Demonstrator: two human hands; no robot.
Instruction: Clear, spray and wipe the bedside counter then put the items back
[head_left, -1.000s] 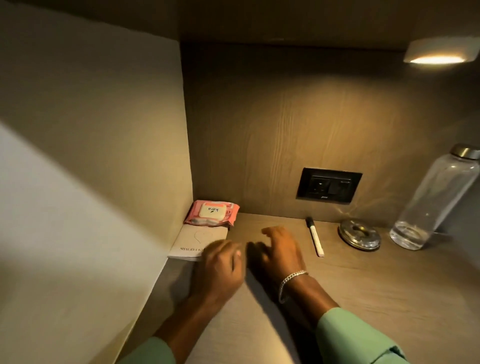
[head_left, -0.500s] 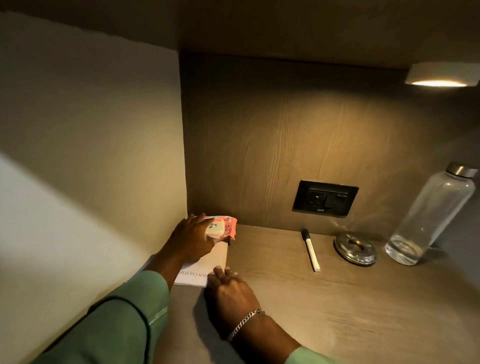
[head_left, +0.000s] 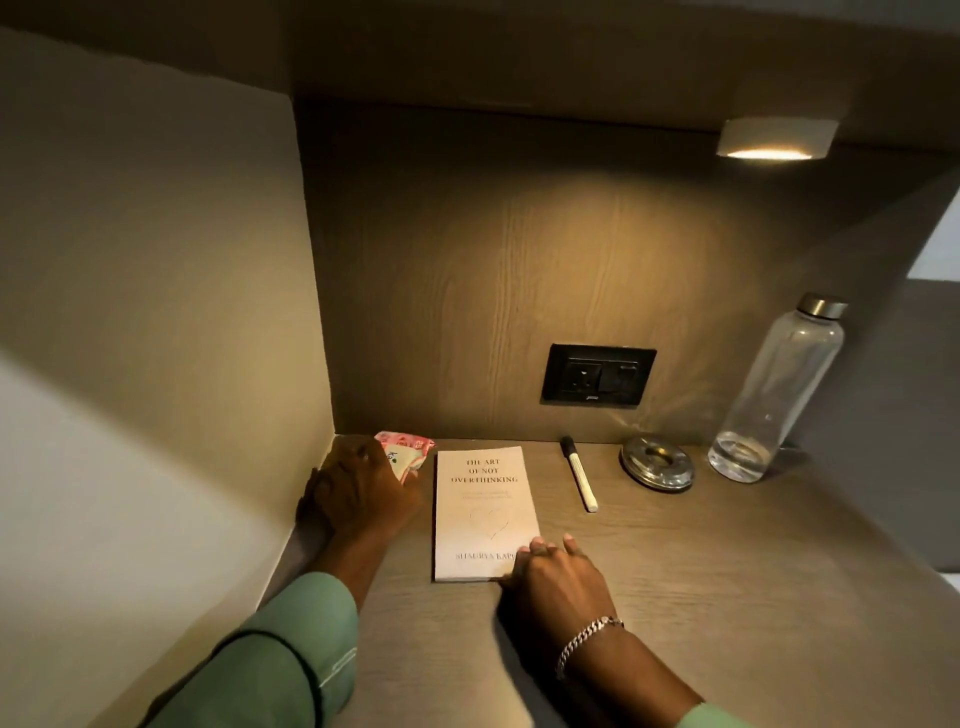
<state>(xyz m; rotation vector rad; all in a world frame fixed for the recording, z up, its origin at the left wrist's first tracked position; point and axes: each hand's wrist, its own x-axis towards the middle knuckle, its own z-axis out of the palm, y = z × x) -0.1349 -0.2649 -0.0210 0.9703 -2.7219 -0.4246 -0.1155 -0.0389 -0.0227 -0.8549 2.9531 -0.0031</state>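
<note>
A pale book (head_left: 483, 512) lies flat on the wooden counter (head_left: 727, 597), about a hand's width from the left wall. My right hand (head_left: 556, 577) rests on the book's near right corner, fingers curled over its edge. A pink wipes pack (head_left: 408, 452) sits in the back left corner, tilted, with my left hand (head_left: 361, 493) wrapped over it. A black-capped white marker (head_left: 579, 474) lies right of the book. Further right are a round metal ashtray (head_left: 657, 461) and a clear bottle (head_left: 774, 395) with a steel cap.
A black wall socket (head_left: 597, 375) is set in the back panel above the marker. A lit lamp (head_left: 774, 139) hangs under the shelf at top right. The left wall (head_left: 156, 364) closes off the counter's left side.
The book has slid right, away from the left wall, under my right hand. My left hand took the wipes pack off the book and now holds it in the back left corner.
</note>
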